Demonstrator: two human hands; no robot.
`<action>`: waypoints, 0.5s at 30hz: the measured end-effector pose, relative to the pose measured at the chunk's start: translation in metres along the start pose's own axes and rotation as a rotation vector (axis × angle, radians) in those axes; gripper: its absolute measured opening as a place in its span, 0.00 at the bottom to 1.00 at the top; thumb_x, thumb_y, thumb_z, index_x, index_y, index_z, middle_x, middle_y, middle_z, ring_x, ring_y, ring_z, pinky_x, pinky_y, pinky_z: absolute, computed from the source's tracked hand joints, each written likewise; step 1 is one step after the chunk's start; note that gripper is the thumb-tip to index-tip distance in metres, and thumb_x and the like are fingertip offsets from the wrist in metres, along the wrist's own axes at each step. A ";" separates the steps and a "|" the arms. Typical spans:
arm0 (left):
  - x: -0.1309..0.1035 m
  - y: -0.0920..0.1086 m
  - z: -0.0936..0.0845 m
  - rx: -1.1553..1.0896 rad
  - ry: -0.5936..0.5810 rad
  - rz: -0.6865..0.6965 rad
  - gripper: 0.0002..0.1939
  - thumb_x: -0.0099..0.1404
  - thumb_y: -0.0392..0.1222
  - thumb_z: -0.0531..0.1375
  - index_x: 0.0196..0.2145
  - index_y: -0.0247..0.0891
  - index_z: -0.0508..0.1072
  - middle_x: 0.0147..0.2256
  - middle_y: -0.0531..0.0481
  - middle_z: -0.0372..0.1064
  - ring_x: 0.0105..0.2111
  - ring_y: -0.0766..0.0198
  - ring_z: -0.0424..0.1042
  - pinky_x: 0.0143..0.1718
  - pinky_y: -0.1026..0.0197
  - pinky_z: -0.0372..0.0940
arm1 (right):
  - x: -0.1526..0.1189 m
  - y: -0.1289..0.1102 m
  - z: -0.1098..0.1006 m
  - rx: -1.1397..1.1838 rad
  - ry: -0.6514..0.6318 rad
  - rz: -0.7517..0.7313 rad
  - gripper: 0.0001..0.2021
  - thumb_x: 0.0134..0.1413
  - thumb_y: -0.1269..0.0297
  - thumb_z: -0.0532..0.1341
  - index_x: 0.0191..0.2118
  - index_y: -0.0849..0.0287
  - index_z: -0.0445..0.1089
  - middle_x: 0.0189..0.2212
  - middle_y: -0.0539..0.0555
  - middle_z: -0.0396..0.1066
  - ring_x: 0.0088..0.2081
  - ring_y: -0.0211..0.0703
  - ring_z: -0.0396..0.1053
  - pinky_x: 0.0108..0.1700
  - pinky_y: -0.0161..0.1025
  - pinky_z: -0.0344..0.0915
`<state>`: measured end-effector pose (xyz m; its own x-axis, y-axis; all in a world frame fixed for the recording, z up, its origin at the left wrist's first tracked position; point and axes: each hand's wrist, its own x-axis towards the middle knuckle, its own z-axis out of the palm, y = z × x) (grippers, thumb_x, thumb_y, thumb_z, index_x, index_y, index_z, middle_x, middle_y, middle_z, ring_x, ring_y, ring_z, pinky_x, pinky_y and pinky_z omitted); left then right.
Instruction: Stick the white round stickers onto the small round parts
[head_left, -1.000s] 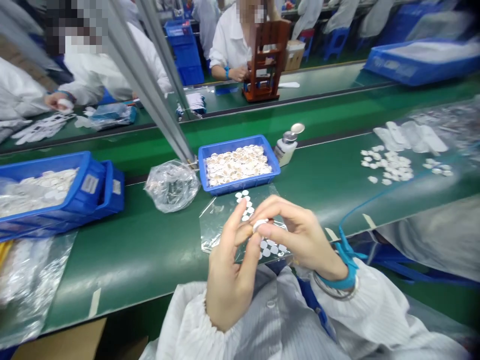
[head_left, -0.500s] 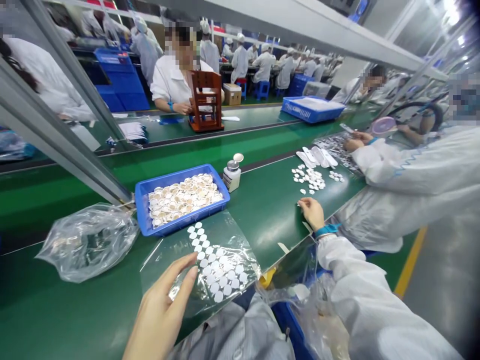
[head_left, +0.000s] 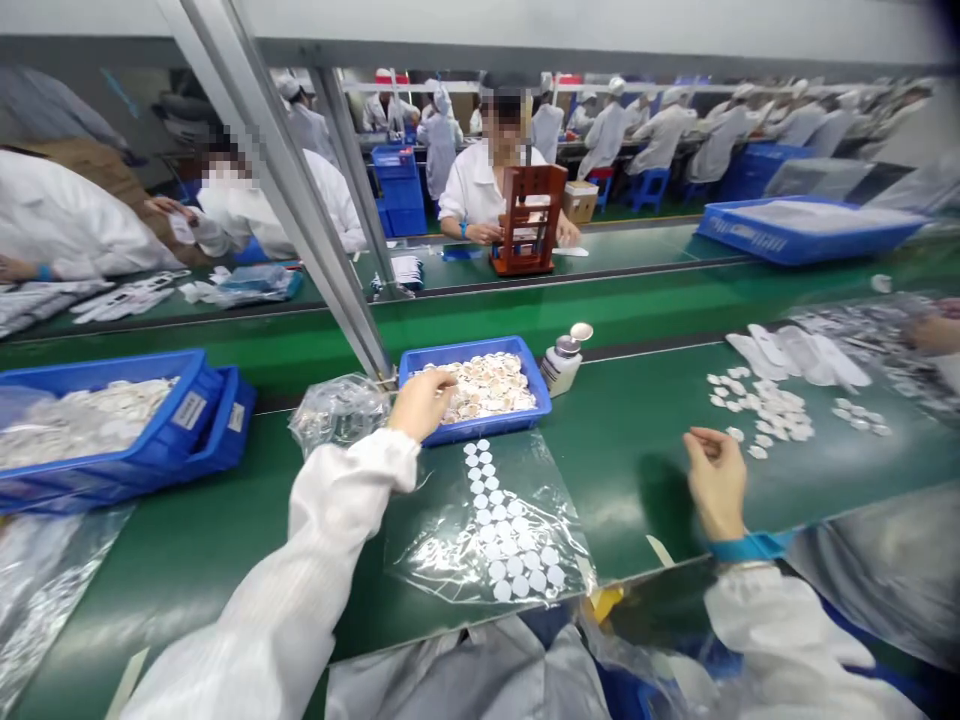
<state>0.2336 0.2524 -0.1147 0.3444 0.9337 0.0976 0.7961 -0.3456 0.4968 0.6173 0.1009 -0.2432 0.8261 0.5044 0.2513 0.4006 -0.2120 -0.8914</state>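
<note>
We see a pale overhead beam (head_left: pixel 525 25) above 2 grey metal posts (head_left: pixel 291 200), with blue stools (head_left: pixel 649 190), stacked blue crates (head_left: pixel 400 190) and a cardboard box (head_left: pixel 580 204) beyond the green tabletop (head_left: pixel 615 425).

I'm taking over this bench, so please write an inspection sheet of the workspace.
Surface: glossy green bench top.
Work items: white-and-tan round pieces in a blue rectangular plastic bin; flat white discs on clear plastic film; loose white pieces at right.
Clutter: crumpled clear plastic bag, white bottle with metal top, either side of the bin.
Left hand: at the bin's pieces; grip unclear.
Right hand: near the loose pieces; grip unclear.
Cables: nothing seen.
Surroundings: people in white; reddish-brown frame opposite.
</note>
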 end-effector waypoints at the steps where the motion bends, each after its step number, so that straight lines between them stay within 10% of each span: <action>1: 0.016 0.000 0.008 0.019 -0.064 0.009 0.10 0.65 0.37 0.58 0.42 0.35 0.76 0.46 0.43 0.76 0.47 0.55 0.74 0.53 0.54 0.65 | -0.012 -0.006 0.004 0.031 -0.041 -0.025 0.15 0.55 0.54 0.62 0.41 0.61 0.69 0.34 0.54 0.70 0.34 0.41 0.67 0.41 0.43 0.67; 7: 0.057 -0.006 0.050 0.075 -0.282 0.011 0.12 0.67 0.45 0.60 0.44 0.35 0.73 0.44 0.45 0.72 0.43 0.59 0.73 0.45 0.50 0.70 | -0.057 -0.037 0.008 0.101 -0.192 -0.080 0.18 0.51 0.50 0.62 0.42 0.59 0.69 0.33 0.55 0.71 0.33 0.43 0.67 0.36 0.42 0.65; 15: 0.056 -0.008 0.056 0.047 -0.251 -0.015 0.14 0.67 0.45 0.60 0.47 0.35 0.72 0.48 0.44 0.70 0.47 0.55 0.71 0.49 0.46 0.68 | -0.077 -0.082 0.023 0.168 -0.308 -0.156 0.16 0.55 0.53 0.61 0.42 0.60 0.70 0.37 0.55 0.71 0.36 0.42 0.68 0.39 0.42 0.65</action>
<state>0.2741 0.3024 -0.1617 0.4402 0.8885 -0.1294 0.8223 -0.3411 0.4554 0.5116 0.0983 -0.1979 0.5923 0.7532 0.2860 0.4201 0.0142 -0.9074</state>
